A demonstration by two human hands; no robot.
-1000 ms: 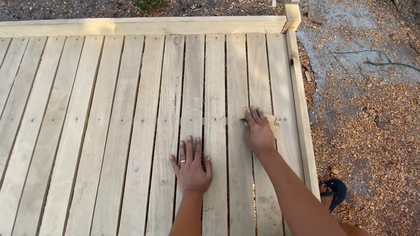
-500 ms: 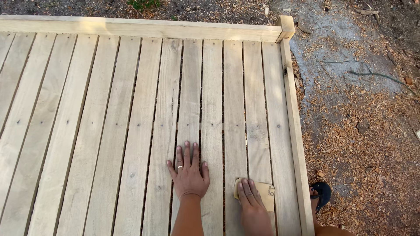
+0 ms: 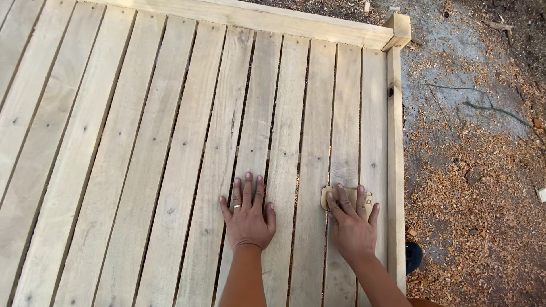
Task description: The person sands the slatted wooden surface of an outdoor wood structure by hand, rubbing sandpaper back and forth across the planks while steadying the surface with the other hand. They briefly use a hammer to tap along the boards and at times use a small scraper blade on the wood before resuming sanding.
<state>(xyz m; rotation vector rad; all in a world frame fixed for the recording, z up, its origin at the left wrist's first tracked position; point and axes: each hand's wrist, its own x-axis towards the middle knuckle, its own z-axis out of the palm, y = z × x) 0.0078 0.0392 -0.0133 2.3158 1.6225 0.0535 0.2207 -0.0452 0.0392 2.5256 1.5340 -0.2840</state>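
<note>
My left hand (image 3: 248,219) lies flat, fingers spread, on the wood slats (image 3: 170,142) to steady me. My right hand (image 3: 352,224) presses the sandpaper (image 3: 343,196) down, fingers open.

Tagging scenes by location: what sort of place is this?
Likely an outdoor woodworking spot: a slatted wooden platform lies on bare ground strewn with wood shavings, and the right hand presses a sandpaper piece on a slat.

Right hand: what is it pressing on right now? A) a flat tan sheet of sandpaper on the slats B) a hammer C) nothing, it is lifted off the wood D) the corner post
A: the right hand lies flat with its fingers spread over a tan sandpaper sheet resting on the wooden slats.
</note>
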